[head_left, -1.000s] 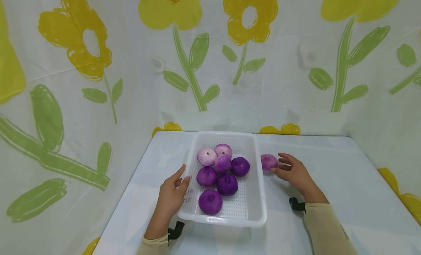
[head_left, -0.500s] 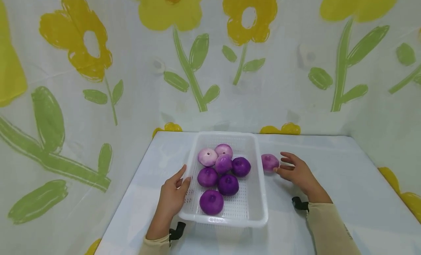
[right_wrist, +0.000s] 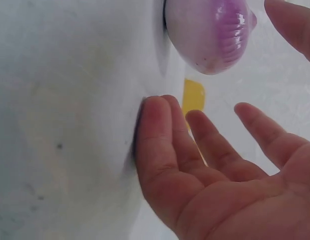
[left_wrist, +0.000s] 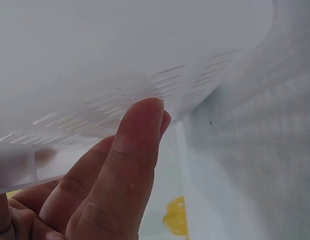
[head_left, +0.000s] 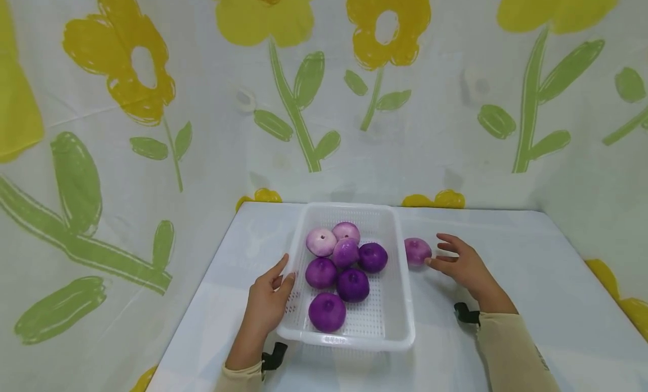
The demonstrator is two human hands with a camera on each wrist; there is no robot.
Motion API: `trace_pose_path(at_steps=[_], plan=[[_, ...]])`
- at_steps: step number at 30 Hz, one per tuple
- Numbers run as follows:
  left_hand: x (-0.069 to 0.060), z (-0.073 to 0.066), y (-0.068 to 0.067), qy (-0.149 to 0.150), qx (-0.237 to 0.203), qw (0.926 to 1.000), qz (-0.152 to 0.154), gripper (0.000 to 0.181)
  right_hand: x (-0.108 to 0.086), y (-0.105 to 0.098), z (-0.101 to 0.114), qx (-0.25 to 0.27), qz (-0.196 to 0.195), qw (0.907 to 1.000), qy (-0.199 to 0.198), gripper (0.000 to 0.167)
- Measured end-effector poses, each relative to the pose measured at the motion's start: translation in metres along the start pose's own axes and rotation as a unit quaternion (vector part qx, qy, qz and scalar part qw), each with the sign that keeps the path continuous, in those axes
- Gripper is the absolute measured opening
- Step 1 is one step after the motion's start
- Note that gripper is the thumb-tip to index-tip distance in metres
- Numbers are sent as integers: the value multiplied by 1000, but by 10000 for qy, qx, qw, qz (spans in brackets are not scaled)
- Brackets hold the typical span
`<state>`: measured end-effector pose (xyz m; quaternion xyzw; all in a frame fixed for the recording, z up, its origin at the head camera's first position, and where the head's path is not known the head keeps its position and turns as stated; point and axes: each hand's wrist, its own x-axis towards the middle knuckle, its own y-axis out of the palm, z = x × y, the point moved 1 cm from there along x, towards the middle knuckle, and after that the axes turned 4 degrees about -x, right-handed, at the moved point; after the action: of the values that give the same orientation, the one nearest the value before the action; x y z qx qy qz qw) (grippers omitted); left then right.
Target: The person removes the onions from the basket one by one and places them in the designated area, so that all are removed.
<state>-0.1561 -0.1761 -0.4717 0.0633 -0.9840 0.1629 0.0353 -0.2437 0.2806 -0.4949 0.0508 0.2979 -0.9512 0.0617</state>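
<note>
A white perforated plastic basket [head_left: 349, 342] holds several purple onions, among them a dark one [head_left: 352, 285] and a pale one [head_left: 321, 242]. My left hand [head_left: 267, 302] is at the basket's left side, its fingers extended along the outer wall. In the left wrist view, a fingertip [left_wrist: 139, 120] meets the slotted wall. Outside the basket, by its right wall, a light purple onion [head_left: 417, 252] sits on the table. My right hand [head_left: 466, 268] is just right of it, fingers spread. In the right wrist view, a gap shows between that hand [right_wrist: 220, 175] and the onion [right_wrist: 210, 32].
The white table [head_left: 506, 257] extends to the right of the basket. Behind and to the left hangs a pale cloth [head_left: 435, 144] printed with yellow flowers and green stems. A black strap piece [head_left: 466, 314] sits at my right wrist.
My right hand has drawn slightly to the right, away from the onion outside the basket. My left hand keeps its place at the basket, and the onions stay where they were.
</note>
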Motion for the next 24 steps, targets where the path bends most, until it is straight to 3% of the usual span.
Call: trace_pose_path(at_steps=[12,17,24], plan=[[1,1,0,-133,62,9999,19,55,6,-17,25,-1027,174,9940,-346,102],[1,2,-1,-99,71,9999,49,55,8,-16,49,-1379,128,9866,-862,92],[1,3,0,-35,33,10000,26,54,3,-6,101,-1621,115,9727,-1657,90]])
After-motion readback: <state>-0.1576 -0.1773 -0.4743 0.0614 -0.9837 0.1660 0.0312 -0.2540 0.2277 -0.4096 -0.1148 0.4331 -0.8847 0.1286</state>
